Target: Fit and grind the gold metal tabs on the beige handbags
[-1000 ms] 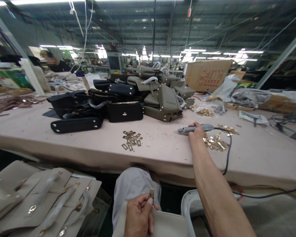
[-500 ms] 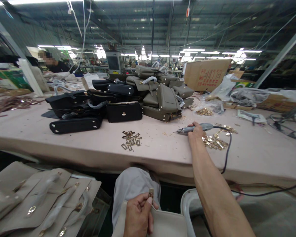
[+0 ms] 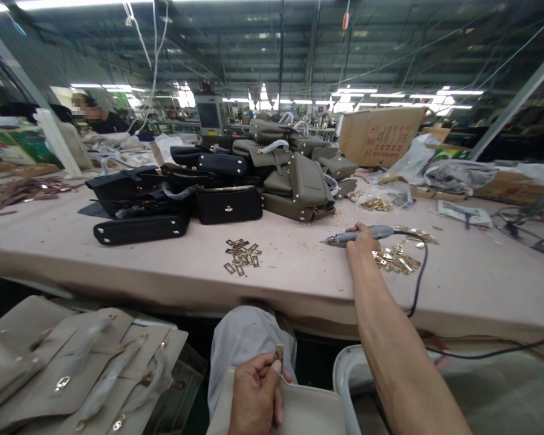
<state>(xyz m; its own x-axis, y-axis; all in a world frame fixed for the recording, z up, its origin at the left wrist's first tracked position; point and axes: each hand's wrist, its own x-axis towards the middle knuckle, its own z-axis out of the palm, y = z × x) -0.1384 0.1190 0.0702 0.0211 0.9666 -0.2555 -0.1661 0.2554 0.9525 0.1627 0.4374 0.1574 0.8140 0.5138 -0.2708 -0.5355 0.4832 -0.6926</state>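
Note:
My left hand (image 3: 256,389) is closed over the edge of a beige bag flap (image 3: 310,406) on my lap, pinching a small gold metal plate (image 3: 279,353) against that edge. On the table, my right hand (image 3: 362,239) wraps around a grey electric screwdriver (image 3: 377,232), whose tip points left and rests close to the tabletop, near some tiny gold pieces (image 3: 303,244). Just right of that hand lies a heap of shiny gold fittings (image 3: 399,260). Further left is a loose pile of flat rectangular metal frames (image 3: 242,256).
Black handbags (image 3: 230,204) and olive handbags (image 3: 306,181) are piled along the table's middle. Beige bags (image 3: 72,368) are stacked at my lower left. A white bin (image 3: 340,368) stands by my right leg. The screwdriver's black cord (image 3: 422,278) loops over the table edge. A person (image 3: 106,121) sits far left.
Both hands hold the same things in nearly the same places. The whole view has shifted very slightly.

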